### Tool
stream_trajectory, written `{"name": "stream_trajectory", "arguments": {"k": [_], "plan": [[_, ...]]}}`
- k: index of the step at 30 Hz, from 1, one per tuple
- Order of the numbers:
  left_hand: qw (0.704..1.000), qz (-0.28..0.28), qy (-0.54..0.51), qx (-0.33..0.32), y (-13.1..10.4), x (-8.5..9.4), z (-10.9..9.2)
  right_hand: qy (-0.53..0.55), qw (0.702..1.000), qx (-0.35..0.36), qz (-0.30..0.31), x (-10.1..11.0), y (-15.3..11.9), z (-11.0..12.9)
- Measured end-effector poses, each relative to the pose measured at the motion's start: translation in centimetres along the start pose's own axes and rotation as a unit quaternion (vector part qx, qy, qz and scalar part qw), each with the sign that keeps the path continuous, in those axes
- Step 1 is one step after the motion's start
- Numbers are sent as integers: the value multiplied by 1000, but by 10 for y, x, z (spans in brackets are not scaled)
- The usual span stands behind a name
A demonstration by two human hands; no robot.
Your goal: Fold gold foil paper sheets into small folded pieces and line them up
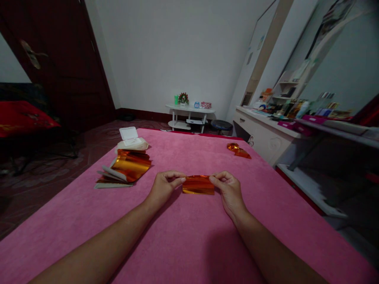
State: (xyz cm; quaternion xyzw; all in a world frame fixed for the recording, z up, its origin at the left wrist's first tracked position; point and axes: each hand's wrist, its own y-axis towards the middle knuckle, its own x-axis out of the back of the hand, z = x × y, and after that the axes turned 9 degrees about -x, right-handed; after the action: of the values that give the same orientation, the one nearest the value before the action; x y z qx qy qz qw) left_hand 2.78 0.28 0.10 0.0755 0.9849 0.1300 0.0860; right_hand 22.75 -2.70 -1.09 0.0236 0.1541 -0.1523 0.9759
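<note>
A small rectangular sheet of shiny orange-gold foil paper (198, 186) is stretched between my two hands, just above the pink cloth. My left hand (166, 186) pinches its upper left corner between thumb and fingers. At the upper right corner, my right hand (227, 188) has the same kind of pinch. The sheet's top edge looks slightly curled. To the left lies a fanned stack of similar gold foil sheets (133, 163), some showing dull grey backs. A folded gold foil piece (242, 154) rests far right on the cloth, beside a rounded gold one.
Behind the stack sits an open pack of wipes with a white lid (128, 133). The pink cloth (183, 236) covers the surface under my hands. A dresser with bottles (266, 126) stands right, a small white table (189, 108) by the back wall, a round stool (221, 125) near it.
</note>
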Motion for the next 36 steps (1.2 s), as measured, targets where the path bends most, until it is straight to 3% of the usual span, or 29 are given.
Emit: {"name": "stream_trajectory", "arguments": {"k": [12,16,20,24,29,32,36], "plan": [[1000,-8,28,-6,2,1,1,-6,1000,-8,17,0,0,-1],[999,-3,34,-10,0,1,-1,-99,995,23,24,-5,-6,3],[999,-4,-19,25,-2,0,-5,-169,985,44,8,-10,-10,10],[993,19,-72,90,1,2,-10,-121,992,-42,16,-14,-13,27],[990,45,46,125,6,12,-6,-126,979,-147,58,-16,-15,38],[987,53,104,106,4,13,0,-163,975,-144,56,-14,-13,23],[972,68,217,56,0,10,3,-253,962,-87,52,-11,-9,0]]}}
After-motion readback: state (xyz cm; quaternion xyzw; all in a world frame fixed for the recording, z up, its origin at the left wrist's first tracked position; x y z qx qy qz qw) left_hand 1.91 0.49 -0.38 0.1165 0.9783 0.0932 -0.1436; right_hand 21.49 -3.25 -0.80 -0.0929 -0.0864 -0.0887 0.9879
